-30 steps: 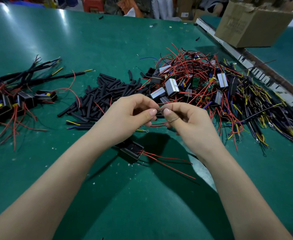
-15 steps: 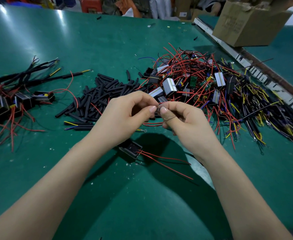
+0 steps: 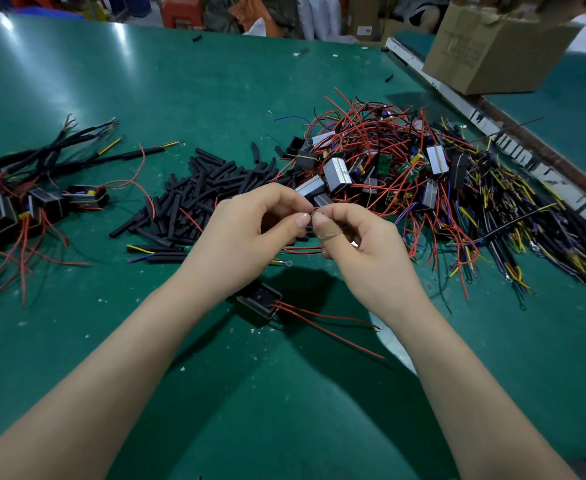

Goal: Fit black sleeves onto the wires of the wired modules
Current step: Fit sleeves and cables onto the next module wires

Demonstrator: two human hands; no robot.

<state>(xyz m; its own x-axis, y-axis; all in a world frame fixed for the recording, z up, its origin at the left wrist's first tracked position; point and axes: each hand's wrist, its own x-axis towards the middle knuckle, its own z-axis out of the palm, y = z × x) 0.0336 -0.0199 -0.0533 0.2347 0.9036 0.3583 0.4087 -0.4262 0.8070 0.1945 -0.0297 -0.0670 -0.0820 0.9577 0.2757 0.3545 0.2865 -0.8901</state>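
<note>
Nearest: a black module [image 3: 259, 300] lying on the green table [image 3: 284, 410] under the wrists, its two red wires [image 3: 326, 323] trailing rightward, unsleeved. Above it: left hand [image 3: 246, 237] and right hand [image 3: 357, 244] meeting thumb to thumb, fingers curled and pinching something small between them; whether sleeve or wire end cannot be told. Beyond: loose black sleeves [image 3: 194, 195], centre; unprocessed modules in a wire tangle [image 3: 405, 168], right; sleeved modules [image 3: 38, 199], left. Risk: the wire tip snagging or buckling at the sleeve mouth if misaligned.
</note>
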